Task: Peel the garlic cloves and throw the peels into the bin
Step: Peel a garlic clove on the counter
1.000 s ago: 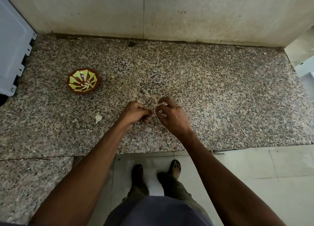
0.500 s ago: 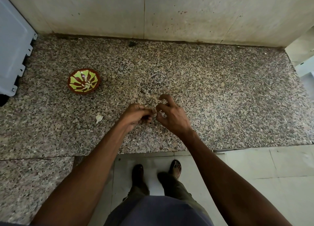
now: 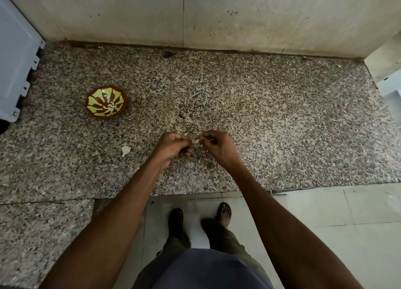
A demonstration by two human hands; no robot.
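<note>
A: Over the counter [image 3: 282,119], left hand [image 3: 171,146] and right hand [image 3: 217,145] both pinch one garlic clove [image 3: 197,140], mid-peel.
B: Remaining? One loose clove [image 3: 125,150] beside them, some in the bowl [image 3: 106,102]; no bin visible.

Home kitchen — speckled granite counter [image 3: 271,119], tiled floor [image 3: 338,219], painted bowl [image 3: 106,102]

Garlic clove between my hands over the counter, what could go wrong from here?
1. The garlic clove is tiny and pinched between the left hand and right hand; it could slip onto the speckled counter, where bits are hard to spot.
2. No bin is in view, so peels may scatter.
3. The loose clove lies outside the bowl.
</note>
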